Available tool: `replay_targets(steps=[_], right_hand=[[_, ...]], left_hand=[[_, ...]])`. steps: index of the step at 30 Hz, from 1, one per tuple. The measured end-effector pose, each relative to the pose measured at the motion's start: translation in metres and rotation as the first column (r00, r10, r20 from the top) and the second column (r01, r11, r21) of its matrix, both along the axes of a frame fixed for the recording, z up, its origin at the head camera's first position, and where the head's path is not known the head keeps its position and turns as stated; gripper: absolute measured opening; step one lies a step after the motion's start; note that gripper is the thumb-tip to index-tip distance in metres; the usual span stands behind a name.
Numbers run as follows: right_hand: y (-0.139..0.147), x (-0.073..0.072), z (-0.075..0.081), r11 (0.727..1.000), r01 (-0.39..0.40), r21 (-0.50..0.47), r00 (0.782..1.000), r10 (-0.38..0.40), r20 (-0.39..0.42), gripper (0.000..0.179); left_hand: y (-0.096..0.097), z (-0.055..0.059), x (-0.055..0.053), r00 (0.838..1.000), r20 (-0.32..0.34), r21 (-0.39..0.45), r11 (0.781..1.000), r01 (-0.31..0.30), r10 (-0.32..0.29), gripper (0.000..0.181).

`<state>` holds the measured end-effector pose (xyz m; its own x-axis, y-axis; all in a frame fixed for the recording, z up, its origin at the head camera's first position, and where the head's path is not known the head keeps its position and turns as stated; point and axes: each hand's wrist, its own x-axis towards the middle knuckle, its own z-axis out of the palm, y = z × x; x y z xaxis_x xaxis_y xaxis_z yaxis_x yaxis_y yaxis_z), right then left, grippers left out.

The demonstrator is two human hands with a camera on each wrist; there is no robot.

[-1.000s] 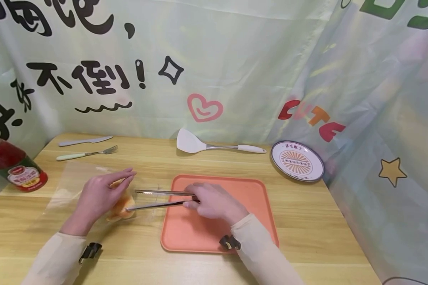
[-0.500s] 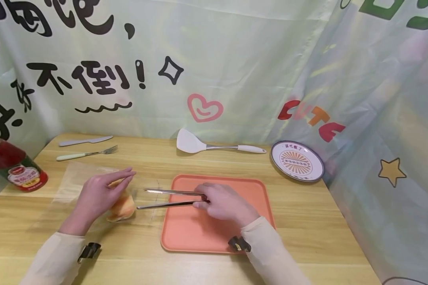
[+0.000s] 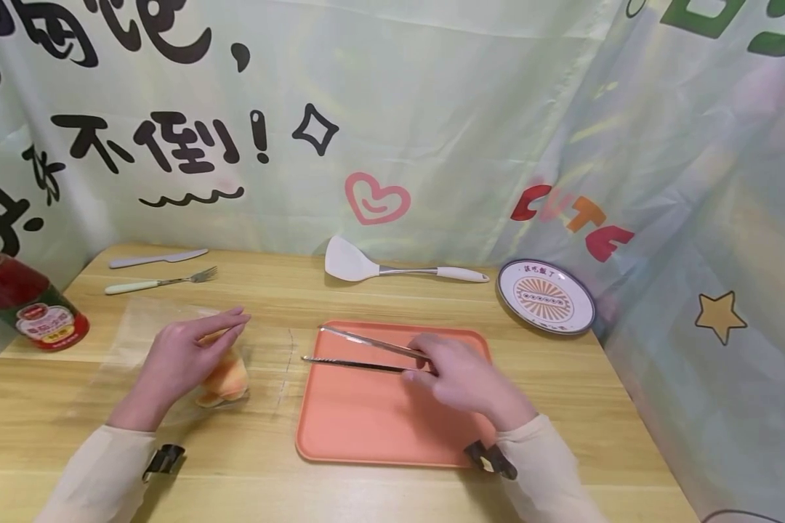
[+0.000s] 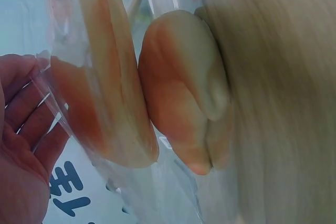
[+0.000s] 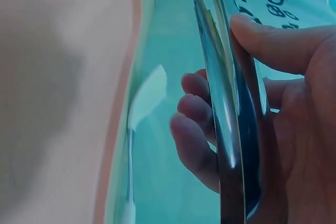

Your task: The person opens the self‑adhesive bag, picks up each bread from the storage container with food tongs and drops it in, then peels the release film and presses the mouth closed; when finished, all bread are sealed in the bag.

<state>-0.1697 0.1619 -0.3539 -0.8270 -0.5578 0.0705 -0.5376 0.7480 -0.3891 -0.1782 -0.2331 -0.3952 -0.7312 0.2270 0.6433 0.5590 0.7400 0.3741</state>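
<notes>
My left hand pinches the edge of a clear plastic bag at the left of the table. Inside the bag are bread rolls with browned tops, partly hidden under the hand in the head view. The left wrist view shows two pieces, one roll lying on the table side and another beside it, behind the plastic. Over the tray, my right hand grips metal tongs. Their arms are spread apart, tips toward the left, with nothing between them.
A coral tray lies mid-table. Behind it are a white spatula and a patterned plate leaning on the curtain. A knife and fork lie at back left, near a red sauce bottle.
My right hand has drawn the tongs rightward, away from the bread and over the tray. The left hand has stayed in place at the bag.
</notes>
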Motion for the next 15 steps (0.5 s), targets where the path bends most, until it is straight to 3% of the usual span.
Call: replay_targets(steps=[15], right_hand=[[0.074,0.025,0.007,0.985,0.156,-0.079,0.987,-0.158,-0.014,0.017]], left_hand=[[0.0,0.0,-0.001,0.999,-0.028,-0.014,0.999,0.029,-0.029,0.026]])
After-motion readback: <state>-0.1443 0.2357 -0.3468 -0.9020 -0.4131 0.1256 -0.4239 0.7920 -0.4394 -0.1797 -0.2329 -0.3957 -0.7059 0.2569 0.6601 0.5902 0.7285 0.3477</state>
